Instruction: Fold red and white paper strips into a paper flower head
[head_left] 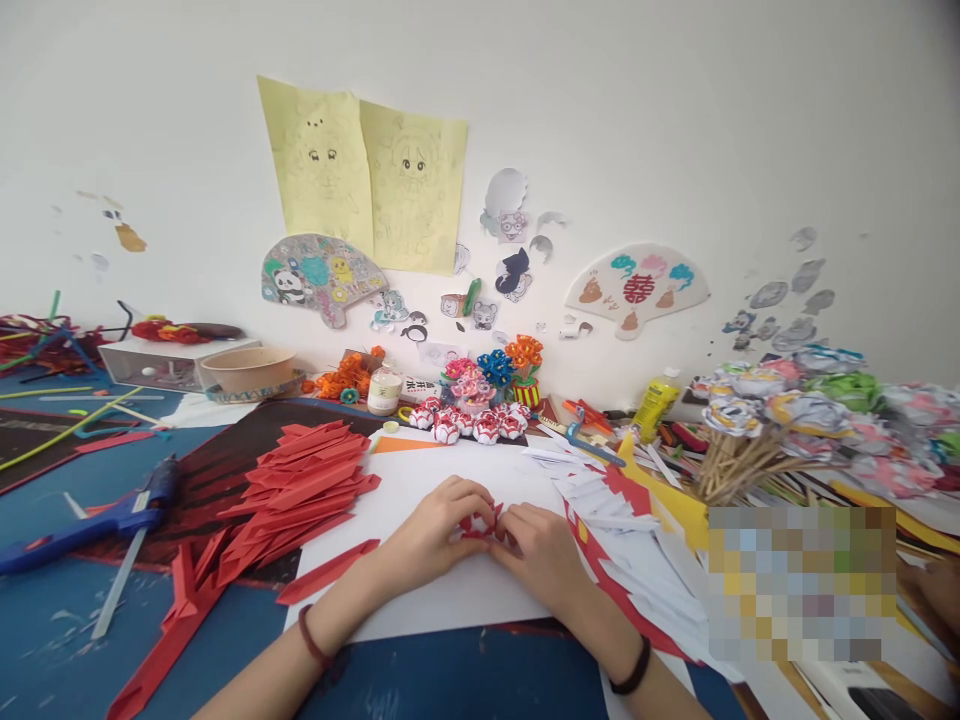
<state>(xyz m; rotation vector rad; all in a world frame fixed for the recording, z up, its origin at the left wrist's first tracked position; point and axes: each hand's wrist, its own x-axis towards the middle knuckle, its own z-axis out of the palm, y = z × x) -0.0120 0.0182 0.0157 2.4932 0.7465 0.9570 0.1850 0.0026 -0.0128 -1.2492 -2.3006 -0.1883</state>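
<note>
My left hand (442,530) and my right hand (541,555) meet over a white paper sheet (442,605). Between them they pinch a small red-and-white folded paper flower (478,522), mostly hidden by my fingers. Left of my hands lies a heap of folded red paper strips (300,490), with one red strip (330,572) apart from it beside my left wrist. Folded white paper strips (637,555) lie spread to the right of my right hand. Several finished red-and-white paper flowers (469,422) stand in a cluster beyond my hands.
A blue glue gun (127,515) lies at the left. Behind are a round tan bowl (249,370), a glue bottle (384,390) and a yellow bottle (657,402). Paper flowers on sticks (739,440) fill the right side. A blurred patch covers the lower right.
</note>
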